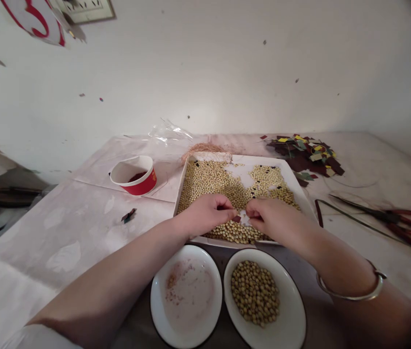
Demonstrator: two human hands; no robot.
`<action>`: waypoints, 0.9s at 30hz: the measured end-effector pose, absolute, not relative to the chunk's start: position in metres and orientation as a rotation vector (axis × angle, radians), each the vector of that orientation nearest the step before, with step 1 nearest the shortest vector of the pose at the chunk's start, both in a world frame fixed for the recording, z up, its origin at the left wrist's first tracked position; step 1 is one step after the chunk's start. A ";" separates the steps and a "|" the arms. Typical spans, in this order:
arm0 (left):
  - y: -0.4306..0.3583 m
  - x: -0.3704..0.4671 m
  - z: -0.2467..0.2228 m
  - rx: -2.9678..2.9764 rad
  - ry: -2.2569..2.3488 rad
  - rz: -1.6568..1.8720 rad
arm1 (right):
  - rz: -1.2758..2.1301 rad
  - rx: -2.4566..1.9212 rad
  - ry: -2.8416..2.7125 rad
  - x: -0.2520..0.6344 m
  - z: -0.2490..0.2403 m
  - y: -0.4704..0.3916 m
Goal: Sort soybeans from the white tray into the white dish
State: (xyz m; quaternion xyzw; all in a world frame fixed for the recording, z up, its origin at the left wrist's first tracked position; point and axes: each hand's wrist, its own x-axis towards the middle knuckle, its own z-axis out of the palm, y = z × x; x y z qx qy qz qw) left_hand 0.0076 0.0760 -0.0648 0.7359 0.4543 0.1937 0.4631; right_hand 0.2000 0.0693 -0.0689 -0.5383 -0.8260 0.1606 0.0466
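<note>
My left hand (210,212) is closed in a pinch on a small dark red chip (237,219), held just above the white tray (304,194). Close by on the right, my right hand (271,215) has thumb and forefinger pressed together; what they hold, if anything, is too small to make out. Under both hands, many small round tan beads (208,182) are spread over the tray, with a few black ones among them. In front of the tray stand a white bowl (205,310) with reddish residue and a second white bowl (292,315) holding larger brownish beads (255,293).
A red-and-white paper cup (143,185) with dark red contents stands at left, beyond some dark scraps (128,215). Behind the tray lie copper-coloured strands (207,149) and clear plastic (169,132). Coloured chips (307,152) are heaped at back right, near red-handled scissors-like tool (394,216).
</note>
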 end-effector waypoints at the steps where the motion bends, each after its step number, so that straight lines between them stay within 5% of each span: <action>1: 0.076 0.008 -0.065 1.816 1.123 0.476 | 0.492 -1.646 -2.524 0.199 -0.068 0.068; 27: 0.077 0.006 -0.061 1.415 1.006 0.555 | 0.355 -1.395 -2.315 0.174 -0.045 0.047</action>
